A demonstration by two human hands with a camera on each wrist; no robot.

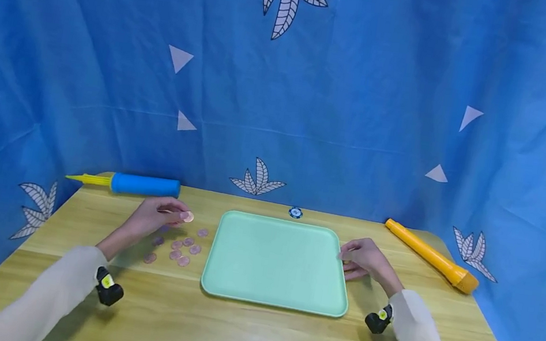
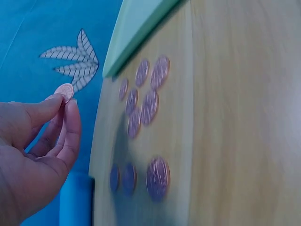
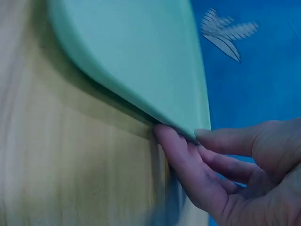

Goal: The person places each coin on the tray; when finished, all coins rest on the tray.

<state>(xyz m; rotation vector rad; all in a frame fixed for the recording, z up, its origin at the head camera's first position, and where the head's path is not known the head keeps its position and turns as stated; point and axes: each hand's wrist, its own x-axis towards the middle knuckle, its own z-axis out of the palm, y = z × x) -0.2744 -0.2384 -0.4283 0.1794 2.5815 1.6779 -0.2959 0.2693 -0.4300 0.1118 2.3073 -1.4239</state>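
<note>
My left hand [image 1: 157,216] [image 2: 44,141] pinches one copper coin [image 1: 188,216] [image 2: 64,91] between thumb and fingertips, lifted a little above the wooden table [image 1: 249,336]. Below it, several more coins [image 1: 177,245] [image 2: 143,106] lie scattered left of a mint-green tray [image 1: 278,264] [image 2: 141,33] [image 3: 136,52]. At the tray's right edge my right hand [image 1: 362,259] [image 3: 225,165] holds the rim, fingers under it and thumb on top.
A blue and yellow balloon pump [image 1: 132,184] lies at the table's back left. An orange tube [image 1: 429,255] lies at the back right. A small blue chip [image 1: 295,213] sits just behind the tray. Blue cloth [image 1: 286,79] walls the table on three sides.
</note>
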